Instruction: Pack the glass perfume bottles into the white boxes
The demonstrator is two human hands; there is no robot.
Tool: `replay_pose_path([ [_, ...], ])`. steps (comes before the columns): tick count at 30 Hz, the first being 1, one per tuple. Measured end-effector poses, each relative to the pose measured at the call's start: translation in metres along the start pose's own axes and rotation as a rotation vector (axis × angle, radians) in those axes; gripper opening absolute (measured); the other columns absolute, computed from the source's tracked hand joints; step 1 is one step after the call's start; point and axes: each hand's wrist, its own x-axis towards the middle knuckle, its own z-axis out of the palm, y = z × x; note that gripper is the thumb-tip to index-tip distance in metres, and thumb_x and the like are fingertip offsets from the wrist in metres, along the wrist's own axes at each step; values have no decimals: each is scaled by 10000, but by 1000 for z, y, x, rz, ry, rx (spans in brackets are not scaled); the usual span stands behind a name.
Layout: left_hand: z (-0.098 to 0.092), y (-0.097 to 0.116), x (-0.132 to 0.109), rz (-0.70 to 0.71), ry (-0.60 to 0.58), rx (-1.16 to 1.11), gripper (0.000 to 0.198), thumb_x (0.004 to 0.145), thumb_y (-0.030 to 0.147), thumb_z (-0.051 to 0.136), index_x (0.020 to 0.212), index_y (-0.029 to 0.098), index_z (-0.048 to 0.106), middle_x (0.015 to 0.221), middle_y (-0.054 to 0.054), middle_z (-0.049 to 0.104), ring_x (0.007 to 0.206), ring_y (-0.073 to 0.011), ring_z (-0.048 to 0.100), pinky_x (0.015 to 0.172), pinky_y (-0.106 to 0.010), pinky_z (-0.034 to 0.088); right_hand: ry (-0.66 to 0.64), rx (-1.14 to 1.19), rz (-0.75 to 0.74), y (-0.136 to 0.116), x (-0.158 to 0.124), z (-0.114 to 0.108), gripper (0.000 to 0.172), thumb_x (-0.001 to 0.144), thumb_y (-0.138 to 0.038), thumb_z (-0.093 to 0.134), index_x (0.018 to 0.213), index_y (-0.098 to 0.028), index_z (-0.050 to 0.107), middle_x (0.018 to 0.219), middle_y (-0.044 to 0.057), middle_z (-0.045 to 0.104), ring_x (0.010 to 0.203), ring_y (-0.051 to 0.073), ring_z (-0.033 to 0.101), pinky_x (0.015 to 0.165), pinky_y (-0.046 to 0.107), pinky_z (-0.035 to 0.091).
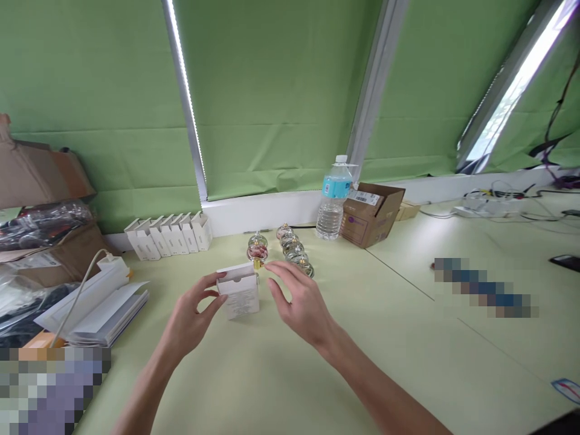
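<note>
A small, upright white cardboard box with fine print on its front [242, 300] stands at the middle of the pale green surface [281, 374], its top flap raised and its mouth facing the person. The left hand [193, 314] comes in from seven o'clock, its grip grasping the box's left edge, with the thumb on the printed face and the fingers along the top. The right hand [306, 308] comes in from four o'clock, its fingertips at a small gold-coloured piece [257, 264] just beyond the box's right corner; whether that grip is pinching the piece or only touching it, I cannot tell. Two short rows of rounded, shiny, glass-like vessels lie past the box: a pinkish one [257, 251] near twelve o'clock, and a clear, greyish row [294, 249] at one o'clock. The likeliest trouble is a knock: the right hand works close to both rows, so a careless sweep of its knuckles could set a vessel rolling or chip it. The left grip holds only one side, so a push from the right could tilt or crease the thin card. The raised flap could also fold inward and block the mouth if a fingertip catches it.
</note>
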Motion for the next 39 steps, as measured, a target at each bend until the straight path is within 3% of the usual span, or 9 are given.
replay_pose_path([
  [6, -1, -3, -1, 5, 17, -1, 375, 881, 404, 566, 1235, 278, 566, 1249, -47, 632, 1019, -212, 656, 875, -369, 575, -58, -5, 136, 10, -3, 8, 273, 933, -186, 463, 1165, -199, 608, 1146, 76, 666, 1061, 218, 620, 902, 382, 536],
  [16, -4, 2, 0, 42, 11, 32, 356, 866, 376, 598, 1214, 303, 580, 1245, -27, 640, 1001, -195, 666, 893, -364, 567, -188, 45, -26, -4, -4, 4, 493, 912, -150, 473, 1393, -250, 429, 1351, 77, 540, 1227, 218, 522, 992, 396, 499],
  [21, -6, 1, 0, 36, 11, 39, 360, 860, 378, 603, 1210, 299, 580, 1236, -29, 642, 1016, -200, 659, 898, -367, 563, -169, 30, -38, 0, -5, 6, 485, 910, -122, 440, 1382, -234, 435, 1375, 88, 518, 1251, 221, 504, 1003, 396, 485],
  [26, -7, 1, -2, 42, 24, 106, 339, 875, 383, 584, 1204, 302, 567, 1233, -34, 643, 993, -207, 667, 872, -374, 562, -9, 104, 67, 6, -4, 12, 295, 901, -97, 418, 1106, -211, 596, 1151, 87, 628, 1073, 215, 602, 913, 384, 515],
  [30, -4, 4, -5, 131, 7, 257, 329, 893, 371, 562, 1219, 324, 550, 1183, -21, 671, 1020, -219, 660, 873, -366, 546, 82, 171, -3, -7, -3, 8, 226, 908, -135, 463, 1051, -209, 620, 1008, 76, 653, 973, 215, 605, 877, 377, 502],
  [32, -2, 6, -6, 177, 2, 299, 323, 905, 347, 546, 1228, 335, 540, 1156, -9, 683, 1027, -203, 659, 878, -334, 539, 98, 183, 51, -12, -3, 7, 185, 925, -169, 463, 990, -209, 632, 929, 62, 658, 876, 201, 611, 804, 350, 509],
  [36, -1, 10, -8, 250, 1, 325, 294, 916, 296, 521, 1207, 322, 550, 1175, -15, 674, 1082, -190, 642, 916, -301, 514, 36, 137, 271, 4, 0, 18, 227, 959, -213, 394, 1007, -187, 614, 932, 65, 666, 762, 173, 615, 613, 274, 503],
  [39, -3, 14, -8, 247, -19, 331, 282, 907, 281, 520, 1185, 308, 562, 1144, -28, 684, 1066, -199, 649, 864, -294, 536, -100, 34, 275, 30, 6, 35, 284, 931, -160, 381, 1130, -163, 584, 1047, 86, 662, 790, 165, 630, 658, 275, 518],
])
